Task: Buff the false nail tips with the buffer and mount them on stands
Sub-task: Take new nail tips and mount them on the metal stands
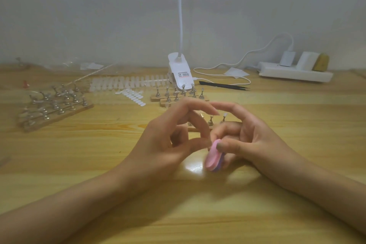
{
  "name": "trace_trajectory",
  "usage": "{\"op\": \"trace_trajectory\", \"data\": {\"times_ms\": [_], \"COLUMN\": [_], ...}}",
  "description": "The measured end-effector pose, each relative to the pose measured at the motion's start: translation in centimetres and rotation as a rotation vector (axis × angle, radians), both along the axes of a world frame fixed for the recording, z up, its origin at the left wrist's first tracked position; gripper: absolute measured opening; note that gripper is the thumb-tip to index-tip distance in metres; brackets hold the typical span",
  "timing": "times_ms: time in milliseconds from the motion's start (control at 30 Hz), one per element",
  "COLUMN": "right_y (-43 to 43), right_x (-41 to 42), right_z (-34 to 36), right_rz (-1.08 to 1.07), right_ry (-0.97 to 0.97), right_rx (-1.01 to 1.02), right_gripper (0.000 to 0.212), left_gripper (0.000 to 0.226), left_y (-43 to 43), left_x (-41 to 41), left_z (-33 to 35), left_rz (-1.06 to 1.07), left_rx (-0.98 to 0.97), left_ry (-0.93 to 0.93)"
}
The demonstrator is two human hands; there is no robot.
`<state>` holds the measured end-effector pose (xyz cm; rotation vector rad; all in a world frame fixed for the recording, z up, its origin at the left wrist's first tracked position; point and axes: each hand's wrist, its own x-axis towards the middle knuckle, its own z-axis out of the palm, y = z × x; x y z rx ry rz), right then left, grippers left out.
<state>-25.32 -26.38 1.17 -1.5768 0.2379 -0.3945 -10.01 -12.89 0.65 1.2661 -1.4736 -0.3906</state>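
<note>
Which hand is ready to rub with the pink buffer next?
Probably the right hand: its thumb and fingers hold the pink buffer. The left hand seems to pinch a tiny nail tip against it.

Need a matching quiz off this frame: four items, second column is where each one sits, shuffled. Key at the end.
Items
1. buffer
2. tweezers
3. power strip
4. lamp base

Places
A. far right of the table, at the back
B. centre back
C. held by the right hand
D. lying flat, just right of the lamp base

Pairs: 1-C, 2-D, 3-A, 4-B
</note>
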Motion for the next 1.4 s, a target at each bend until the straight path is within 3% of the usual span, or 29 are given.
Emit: {"op": "trace_trajectory", "data": {"times_ms": [167, 267, 367, 567, 767, 933, 1000, 1100, 1233, 1400], "right_y": [-0.2, -0.1, -0.2, -2.1, -6.2, -6.8, -5.3, -0.7, 2.8, 2.6], "right_x": [0.0, 0.0, 0.0, -0.9, -1.9, -2.6, -2.7, -1.8, -0.8, 0.6], "right_z": [0.2, 0.0, -0.1, 1.1, 1.3, 2.6, 4.1, 5.4, 5.0, 5.1], "right_rz": [-0.142, -0.024, -0.113, -0.273, -0.413, -0.372, -0.368, -0.154, -0.135, -0.214], "right_ry": [-0.042, -0.003, -0.05, -0.217, 0.117, 0.455, 0.3, -0.028, -0.066, -0.113], "right_rx": [0.084, 0.025, 0.043, -0.102, -0.32, -0.804, -1.018, -1.031, -1.215, -1.24], "right_gripper": [0.064, 0.053, 0.047, 0.035, 0.034, 0.032, 0.036, 0.032, 0.018, 0.012], "left_gripper": [0.033, 0.036, 0.039, 0.042, 0.05, 0.055, 0.055, 0.056, 0.059, 0.059], "left_y": [-0.1, 0.1, 0.1, 0.2, 0.7, 0.9, 0.9, 0.8, 0.7, 0.4], "left_x": [0.1, 0.0, -0.1, 0.7, 1.2, 1.5, 1.5, 1.2, 1.1, 1.7], "left_z": [0.0, 0.2, 0.3, 0.8, 1.2, 1.5, 1.6, 1.3, 1.1, 1.4], "left_rz": [-0.011, -0.014, -0.008, 0.015, -0.093, -0.113, -0.116, -0.155, -0.187, -0.147], "left_rx": [0.02, 0.023, 0.044, 0.108, 0.186, 0.198, 0.211, 0.237, 0.26, 0.217], "left_ry": [0.017, -0.026, -0.066, 0.195, 0.429, 0.482, 0.471, 0.443, 0.453, 0.534]}}
